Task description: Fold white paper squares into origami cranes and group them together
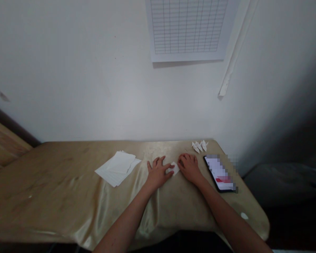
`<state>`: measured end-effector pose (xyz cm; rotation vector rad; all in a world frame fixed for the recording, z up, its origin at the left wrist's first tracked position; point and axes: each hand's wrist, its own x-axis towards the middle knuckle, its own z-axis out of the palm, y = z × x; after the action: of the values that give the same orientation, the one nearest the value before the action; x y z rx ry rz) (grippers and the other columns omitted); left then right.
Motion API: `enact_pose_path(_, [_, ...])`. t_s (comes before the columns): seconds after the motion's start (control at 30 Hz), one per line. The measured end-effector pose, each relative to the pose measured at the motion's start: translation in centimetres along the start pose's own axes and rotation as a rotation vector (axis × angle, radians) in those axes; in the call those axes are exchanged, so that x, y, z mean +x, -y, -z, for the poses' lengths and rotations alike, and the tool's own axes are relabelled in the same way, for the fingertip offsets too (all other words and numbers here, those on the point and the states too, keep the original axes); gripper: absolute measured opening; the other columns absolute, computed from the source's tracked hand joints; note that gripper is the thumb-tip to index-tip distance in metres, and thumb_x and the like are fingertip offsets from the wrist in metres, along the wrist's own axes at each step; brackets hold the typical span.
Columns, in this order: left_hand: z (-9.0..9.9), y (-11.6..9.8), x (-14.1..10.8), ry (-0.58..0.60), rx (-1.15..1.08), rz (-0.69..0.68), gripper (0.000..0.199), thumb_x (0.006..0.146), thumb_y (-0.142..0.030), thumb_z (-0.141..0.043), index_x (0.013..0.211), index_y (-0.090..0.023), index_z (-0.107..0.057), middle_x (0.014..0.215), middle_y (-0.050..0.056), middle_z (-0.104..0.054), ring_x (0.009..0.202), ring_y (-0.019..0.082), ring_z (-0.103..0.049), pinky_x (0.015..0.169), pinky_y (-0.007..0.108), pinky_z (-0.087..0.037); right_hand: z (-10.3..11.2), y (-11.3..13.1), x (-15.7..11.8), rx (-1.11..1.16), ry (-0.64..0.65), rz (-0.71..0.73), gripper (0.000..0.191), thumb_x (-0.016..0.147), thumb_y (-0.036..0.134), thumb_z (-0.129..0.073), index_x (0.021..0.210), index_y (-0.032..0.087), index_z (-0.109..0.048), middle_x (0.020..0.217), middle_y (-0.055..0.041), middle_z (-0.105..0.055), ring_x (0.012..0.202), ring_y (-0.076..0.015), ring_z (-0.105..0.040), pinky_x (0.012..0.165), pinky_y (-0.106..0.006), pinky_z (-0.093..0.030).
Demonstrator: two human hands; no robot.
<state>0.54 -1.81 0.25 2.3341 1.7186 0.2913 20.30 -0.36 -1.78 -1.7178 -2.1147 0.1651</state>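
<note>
A small folded piece of white paper (175, 169) lies on the cloth-covered table between my two hands. Spread fingers mark my left hand (158, 173); its index finger and thumb rest on the left side of the paper, a little apart from each other. On the other side, my right hand (189, 167) has its fingers curled and pressed together at the paper's right edge, hiding part of it. Left of my hands is a loose stack of white paper sheets (117, 168). Several small folded white paper shapes (200, 146) stand near the far right corner of the table.
A phone (218, 174) with its screen lit, partly blurred, lies right of my right hand. The table (55, 186) wears a shiny gold-brown cover with folds and backs against a white wall. A gridded sheet (188, 28) hangs above. One white scrap (244, 215) lies near the right edge.
</note>
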Motion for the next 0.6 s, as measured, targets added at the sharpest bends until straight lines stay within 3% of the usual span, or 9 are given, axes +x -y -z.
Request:
enact_pose_path(0.3, [0.14, 0.49, 0.32, 0.0, -0.004, 0.006, 0.032, 0.09, -0.053, -0.064, 0.121, -0.053, -0.068, 0.163, -0.002, -0.035, 0.151, 0.038, -0.026, 0.117, 0.073, -0.012, 0.55, 0.1, 0.0, 0.048, 0.016, 0.011, 0.018, 0.091, 0.038, -0.06, 0.104, 0.027, -0.065, 0.123, -0.0058, -0.06, 0.123, -0.0276, -0.048, 0.113, -0.052, -0.025])
enact_pose_path(0.6, [-0.16, 0.65, 0.29, -0.002, -0.01, 0.015, 0.034, 0.089, -0.055, -0.063, 0.123, -0.051, -0.068, 0.163, -0.001, -0.034, 0.151, 0.037, -0.025, 0.118, 0.071, -0.01, 0.51, 0.12, -0.14, 0.084, 0.082, 0.0, 0.033, 0.084, 0.048, -0.068, 0.11, 0.027, -0.063, 0.13, -0.0069, -0.056, 0.131, -0.0297, -0.044, 0.117, -0.061, -0.015])
